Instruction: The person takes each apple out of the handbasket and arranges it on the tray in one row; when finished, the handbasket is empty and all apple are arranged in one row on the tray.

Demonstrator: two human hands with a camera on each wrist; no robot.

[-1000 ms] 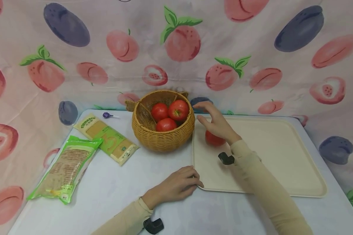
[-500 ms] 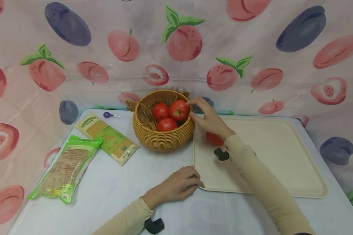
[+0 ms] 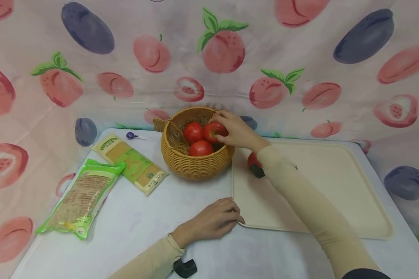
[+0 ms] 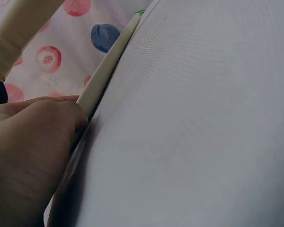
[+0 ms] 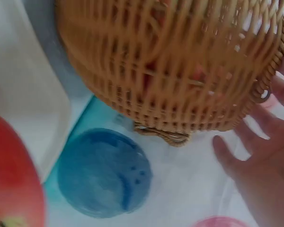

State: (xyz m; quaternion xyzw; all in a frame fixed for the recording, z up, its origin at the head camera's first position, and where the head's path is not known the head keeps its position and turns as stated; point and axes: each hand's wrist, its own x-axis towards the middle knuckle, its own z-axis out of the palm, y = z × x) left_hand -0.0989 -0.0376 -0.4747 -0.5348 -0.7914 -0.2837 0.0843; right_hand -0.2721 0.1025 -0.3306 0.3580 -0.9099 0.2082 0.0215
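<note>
My right hand [image 3: 238,131] reaches over the right rim of a woven wicker basket [image 3: 195,167], with thumb and fingers round a red apple [image 3: 211,135] inside it. Two more apples sit in the basket, one behind [image 3: 193,132] and one in front [image 3: 200,148]. Another red apple [image 3: 252,159] lies on the cream tray [image 3: 321,190], partly hidden by my right sleeve and wrist camera. With curled fingers my left hand [image 3: 212,219] grips the tray's near left corner; in the left wrist view its fingers meet the tray edge [image 4: 100,82].
Left of the basket lies a yellow and green noodle packet [image 3: 130,162], with a green-edged clear bag [image 3: 82,197] beside it. A purple-wrapped lollipop [image 3: 132,135] is near the back edge. A fruit-print cloth [image 3: 153,89] hangs behind the white table [image 3: 143,224].
My right hand has moved left from above the tray to the basket and taken hold of the apple at its right side. The left hand stays at the tray corner.
</note>
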